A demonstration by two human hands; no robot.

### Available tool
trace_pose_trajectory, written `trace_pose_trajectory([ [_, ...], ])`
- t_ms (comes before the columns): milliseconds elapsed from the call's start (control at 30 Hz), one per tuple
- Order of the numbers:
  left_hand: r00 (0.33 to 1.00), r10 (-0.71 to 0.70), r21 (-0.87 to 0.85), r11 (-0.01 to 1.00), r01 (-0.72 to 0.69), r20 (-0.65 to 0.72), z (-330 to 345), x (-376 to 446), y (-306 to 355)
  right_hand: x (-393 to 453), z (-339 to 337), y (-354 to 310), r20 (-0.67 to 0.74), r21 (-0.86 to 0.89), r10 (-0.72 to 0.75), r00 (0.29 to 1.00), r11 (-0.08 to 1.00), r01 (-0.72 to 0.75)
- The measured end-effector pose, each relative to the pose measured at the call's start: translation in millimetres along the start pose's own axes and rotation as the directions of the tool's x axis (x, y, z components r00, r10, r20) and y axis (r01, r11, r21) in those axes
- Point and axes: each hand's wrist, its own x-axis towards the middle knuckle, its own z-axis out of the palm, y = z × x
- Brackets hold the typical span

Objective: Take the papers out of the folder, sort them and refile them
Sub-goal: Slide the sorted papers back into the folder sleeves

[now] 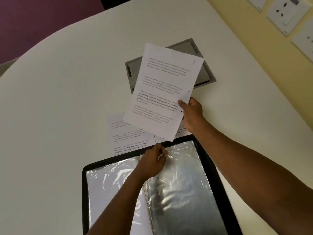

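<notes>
Pinching the top edge of a crinkled clear plastic sleeve in the open black folder: left hand, forearm reaching forward. Gripping a printed white sheet by its right edge, thumb on top, raised above white table: right hand.

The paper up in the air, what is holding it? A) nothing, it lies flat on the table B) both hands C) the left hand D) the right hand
D: the right hand pinches the lifted sheet at its edge, while the left hand is down at the clear sleeve of the open folder.
</notes>
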Motion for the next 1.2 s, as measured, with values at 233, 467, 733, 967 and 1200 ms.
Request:
trace_pose_trajectory([
  [233, 0.99, 0.01, 0.027, 1.0, -0.007, -0.144, 6.9, 0.7, -0.7, 2.1, 15.8, 4.0, 0.022, -0.025, 0.006, 1.0, 1.0, -0.005],
  [467, 0.993, -0.065, -0.093, 0.994, 0.055, -0.103, 7.0, -1.9, -2.1, 3.8, 2.6, 2.9, -0.021, 0.0, 0.006, 1.0, 1.0, -0.006],
  [733, 0.997, -0.007, -0.034, 0.999, 0.004, -0.079, 9.2, -8.2, -6.6, -2.9, 2.5, 13.7, 0.04, -0.077, 0.007, 0.999, 0.997, -0.003],
  [967, 0.999, 0.014, -0.076, 0.997, -0.017, -0.041, 3.1, -19.2, -3.9, -10.4, 7.0, 21.1, 0.084, -0.148, -0.023, 0.996, 0.988, 0.035],
  [1200, 0.993, 0.055, 0.004, 0.998, -0.055, -0.1, 6.7, -18.3, -7.9, -6.6, 4.2, 17.1, 0.04, -0.162, -0.048, 0.998, 0.985, 0.054],
])
